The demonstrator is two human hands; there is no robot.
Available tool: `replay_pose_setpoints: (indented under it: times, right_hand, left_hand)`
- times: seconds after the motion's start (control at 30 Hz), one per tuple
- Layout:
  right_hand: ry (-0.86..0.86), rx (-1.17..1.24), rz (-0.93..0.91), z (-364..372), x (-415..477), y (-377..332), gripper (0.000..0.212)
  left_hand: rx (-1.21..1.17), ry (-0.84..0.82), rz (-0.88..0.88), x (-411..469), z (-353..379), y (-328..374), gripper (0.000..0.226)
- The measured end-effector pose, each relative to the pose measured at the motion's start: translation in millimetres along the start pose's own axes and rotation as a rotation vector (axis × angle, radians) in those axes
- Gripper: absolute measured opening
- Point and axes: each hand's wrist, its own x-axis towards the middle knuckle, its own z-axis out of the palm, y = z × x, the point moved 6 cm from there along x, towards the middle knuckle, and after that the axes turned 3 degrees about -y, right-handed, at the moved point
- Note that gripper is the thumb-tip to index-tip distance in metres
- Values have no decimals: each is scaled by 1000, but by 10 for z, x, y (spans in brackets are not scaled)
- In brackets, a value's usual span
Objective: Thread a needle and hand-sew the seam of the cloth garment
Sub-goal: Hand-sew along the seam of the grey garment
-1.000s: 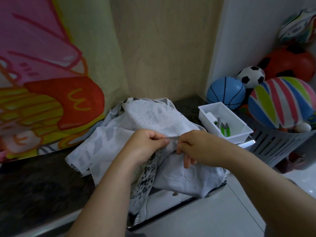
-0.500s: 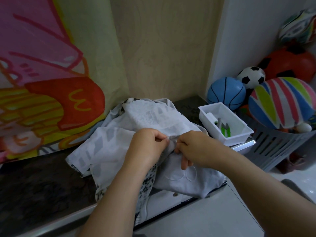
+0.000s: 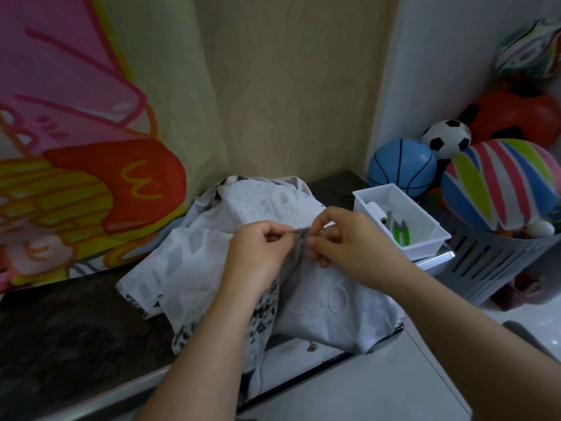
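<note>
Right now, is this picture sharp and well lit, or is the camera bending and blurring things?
Head view: dim, even light, no hard shadows; the wide lens tilts the white wall edge; the fingers pinching the cloth garment are softly blurred, so no needle shows.

A beige wood-grain wall (image 3: 291, 86) meets a white wall (image 3: 440, 56) behind the dark stone counter (image 3: 60, 329), dimly lit.

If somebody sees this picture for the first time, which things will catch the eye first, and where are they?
First come the two hands in the middle: the left hand and the right hand both pinch a raised fold of the pale garment heaped on the dark counter. Next come the bright pink and red cartoon banner filling the left side, and the coloured balls stacked by the grey basket at the far right.
</note>
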Motion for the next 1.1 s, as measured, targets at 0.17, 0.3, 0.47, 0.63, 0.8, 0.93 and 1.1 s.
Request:
replay_pose_setpoints:
  times: [0.17,0.3,0.47,0.63,0.8,0.93,1.1]
  right_hand:
    - [-178,80,-107,17,-83,-101,9]
    - [-186,58,-142,4,-75,-83,14]
    - [12,3,-149,-42,-31,-58,19]
    - [84,21,15,-268,-5,-24,24]
    - [-187,375,249,-40,-59,87,23]
    - [-16,549,202,-120,19,85,17]
    - [214,1453,198,-356,52,138,26]
  left_hand:
    - [-129,-14,-30,-6,-19,-9,16]
    - [-142,-54,24,-46,-1,72,13]
    - [-158,-80,98,-99,17,150,8]
    - [-158,-120,110,-77,-11,122,8]
    - [-125,-263,151,-99,61,144,18]
    - [-135,-252,130,-80,36,106,20]
    - [-144,-266,90,-61,52,62,20]
